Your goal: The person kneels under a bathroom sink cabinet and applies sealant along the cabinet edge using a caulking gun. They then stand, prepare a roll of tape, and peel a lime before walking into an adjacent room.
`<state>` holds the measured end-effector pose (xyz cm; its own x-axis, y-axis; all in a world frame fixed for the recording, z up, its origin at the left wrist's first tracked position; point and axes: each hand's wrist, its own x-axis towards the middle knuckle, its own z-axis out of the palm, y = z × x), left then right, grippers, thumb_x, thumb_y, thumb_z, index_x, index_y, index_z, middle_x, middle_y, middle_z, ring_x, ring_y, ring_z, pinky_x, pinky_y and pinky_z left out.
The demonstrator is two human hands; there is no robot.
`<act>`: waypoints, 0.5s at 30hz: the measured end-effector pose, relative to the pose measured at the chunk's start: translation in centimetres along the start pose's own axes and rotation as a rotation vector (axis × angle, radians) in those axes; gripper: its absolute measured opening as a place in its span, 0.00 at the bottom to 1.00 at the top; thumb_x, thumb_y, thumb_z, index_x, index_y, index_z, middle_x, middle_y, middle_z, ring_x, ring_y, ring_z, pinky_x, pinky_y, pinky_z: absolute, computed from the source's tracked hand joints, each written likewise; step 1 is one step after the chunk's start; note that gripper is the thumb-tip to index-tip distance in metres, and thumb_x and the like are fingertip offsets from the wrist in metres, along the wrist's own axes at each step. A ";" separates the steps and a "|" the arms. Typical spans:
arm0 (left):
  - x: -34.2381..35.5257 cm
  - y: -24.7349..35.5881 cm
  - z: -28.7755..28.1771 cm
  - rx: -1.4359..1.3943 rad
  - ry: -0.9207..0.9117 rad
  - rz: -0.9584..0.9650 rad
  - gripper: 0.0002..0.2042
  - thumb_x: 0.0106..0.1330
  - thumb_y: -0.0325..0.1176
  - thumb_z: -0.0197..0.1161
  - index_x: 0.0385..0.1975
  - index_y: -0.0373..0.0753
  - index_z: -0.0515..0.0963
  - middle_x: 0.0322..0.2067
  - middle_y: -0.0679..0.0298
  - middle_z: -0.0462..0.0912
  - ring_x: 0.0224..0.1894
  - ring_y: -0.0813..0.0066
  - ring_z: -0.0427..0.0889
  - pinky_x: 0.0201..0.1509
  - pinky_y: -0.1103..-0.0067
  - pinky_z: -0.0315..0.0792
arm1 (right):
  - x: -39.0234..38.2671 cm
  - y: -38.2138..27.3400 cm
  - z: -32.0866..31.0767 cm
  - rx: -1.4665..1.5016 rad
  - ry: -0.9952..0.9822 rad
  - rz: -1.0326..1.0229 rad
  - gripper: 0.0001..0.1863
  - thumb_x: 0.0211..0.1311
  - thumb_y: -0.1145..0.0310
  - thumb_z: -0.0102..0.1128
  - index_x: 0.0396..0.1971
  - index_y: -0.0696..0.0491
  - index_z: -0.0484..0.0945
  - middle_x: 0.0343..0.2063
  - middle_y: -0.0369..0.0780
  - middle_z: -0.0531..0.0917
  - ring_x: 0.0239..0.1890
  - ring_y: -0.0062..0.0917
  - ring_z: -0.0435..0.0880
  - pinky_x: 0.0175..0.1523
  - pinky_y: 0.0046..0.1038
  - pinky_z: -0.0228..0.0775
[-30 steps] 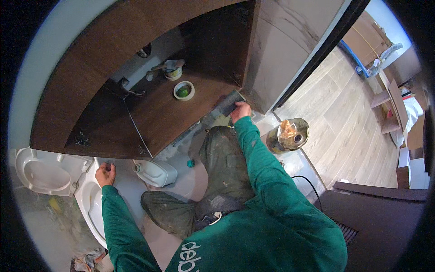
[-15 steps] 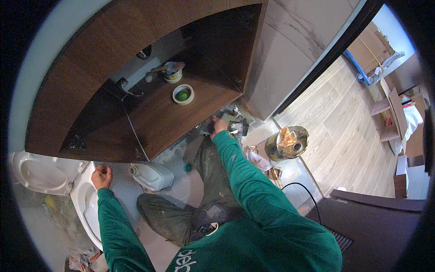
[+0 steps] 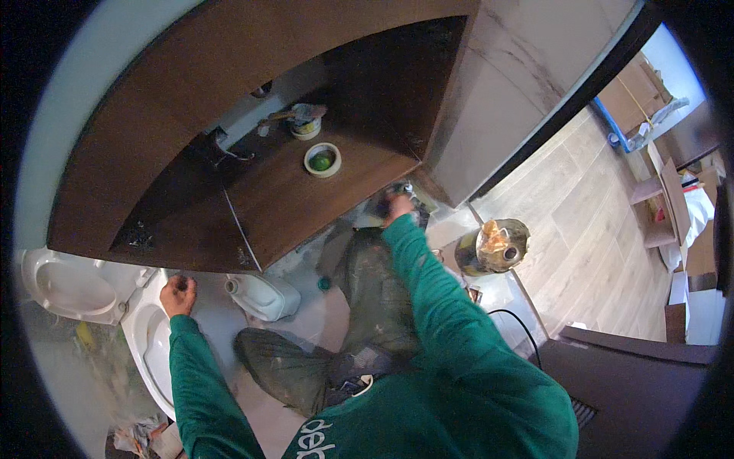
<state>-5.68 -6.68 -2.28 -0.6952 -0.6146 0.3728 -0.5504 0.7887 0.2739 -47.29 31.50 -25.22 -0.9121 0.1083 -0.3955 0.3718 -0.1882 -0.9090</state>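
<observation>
"Where's the right hand (image 3: pixel 397 206)?"

"Down by the cabinet's (image 3: pixel 336 195) front edge, beside some small clutter (image 3: pixel 422 203). It's blurred — I can't tell whether it grips anything."

"And the left hand (image 3: pixel 179 295)?"

"At the rim of the white bathroom fixture (image 3: pixel 136 327), fingers curled in. Whether anything is pinched there, I can't tell; it may be steadying the body while the other arm stretches out."

"Why put the round bowl (image 3: pixel 322 148) and the small tub (image 3: pixel 306 131) inside the cabinet?"

"Probably for a flat, reachable spot. The white jug (image 3: pixel 269 297) and green cap (image 3: pixel 323 284) are on the floor between the arms — handy too, I'd guess — and the bucket (image 3: pixel 475 256) stands past the right forearm."
</observation>
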 end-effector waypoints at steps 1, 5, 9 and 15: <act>0.0 0.0 -0.2 -0.003 -0.017 -0.008 0.13 0.51 0.37 0.69 0.20 0.33 0.77 0.19 0.55 0.80 0.23 0.61 0.81 0.31 0.72 0.74 | 1.5 -2.7 -1.3 0.182 -0.023 0.095 0.18 0.62 0.62 0.58 0.43 0.61 0.75 0.36 0.43 0.81 0.34 0.40 0.79 0.43 0.45 0.70; 0.4 0.3 -0.3 0.063 -0.039 0.060 0.14 0.51 0.41 0.68 0.23 0.34 0.78 0.20 0.54 0.80 0.24 0.58 0.81 0.31 0.71 0.74 | 3.6 -5.0 -1.0 0.420 0.036 0.239 0.18 0.63 0.61 0.57 0.44 0.61 0.75 0.37 0.43 0.81 0.35 0.39 0.78 0.44 0.44 0.70; 0.3 0.5 -0.5 0.039 -0.012 0.070 0.16 0.51 0.44 0.66 0.20 0.35 0.76 0.21 0.53 0.79 0.25 0.54 0.80 0.31 0.67 0.73 | -4.1 6.2 2.6 0.096 -0.091 0.196 0.17 0.65 0.61 0.54 0.45 0.59 0.75 0.40 0.43 0.81 0.39 0.39 0.79 0.47 0.43 0.71; 0.3 1.3 -1.2 0.205 -0.091 0.024 0.16 0.51 0.45 0.64 0.19 0.36 0.76 0.23 0.54 0.80 0.27 0.53 0.80 0.33 0.65 0.74 | 1.4 6.0 -2.3 0.204 -0.136 0.319 0.17 0.68 0.59 0.49 0.47 0.56 0.77 0.45 0.43 0.82 0.46 0.38 0.81 0.52 0.40 0.72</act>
<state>-6.10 -5.86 -0.77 -0.7430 -0.6016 0.2933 -0.6091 0.7894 0.0763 -45.93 32.80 -31.56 -0.7761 -0.1148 -0.6200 0.6104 -0.3832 -0.6932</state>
